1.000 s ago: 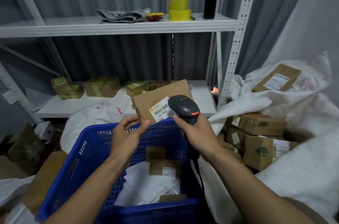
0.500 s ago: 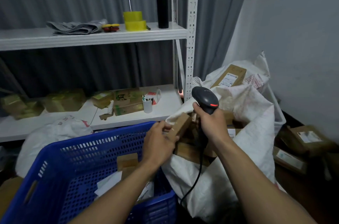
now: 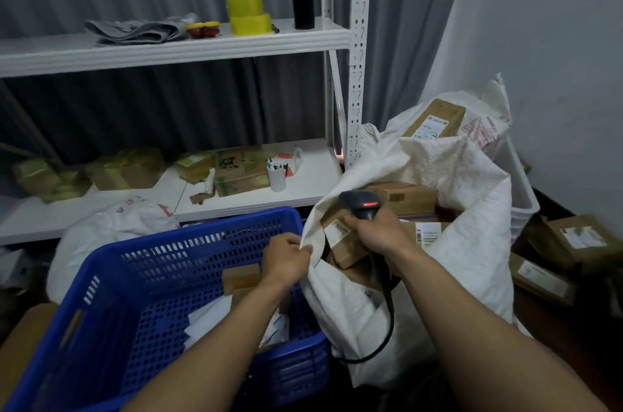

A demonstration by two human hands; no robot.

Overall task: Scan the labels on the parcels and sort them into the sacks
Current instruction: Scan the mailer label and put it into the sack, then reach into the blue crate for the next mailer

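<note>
My left hand (image 3: 286,256) pinches the near rim of a white woven sack (image 3: 468,243) and holds its mouth apart. Inside the sack lie several brown cardboard parcels; a small one with a white label (image 3: 340,236) sits just under the rim. My right hand (image 3: 379,231) grips a black barcode scanner (image 3: 360,204) over the sack's mouth, its red light on and its cable hanging down. A blue plastic crate (image 3: 141,293) at lower left holds brown parcels and white mailers.
A second white sack (image 3: 472,121) with a labelled box stands behind the first. Loose parcels (image 3: 573,243) lie on the floor at right. White shelving (image 3: 168,47) holds yellow tape rolls, a black bottle, taped boxes and a white cup. Another white sack (image 3: 111,229) lies behind the crate.
The view swung right from the crate to the sack. My left hand let go of the brown parcel, which now lies in the sack, and took hold of the sack's rim. The scanner stays in my right hand.
</note>
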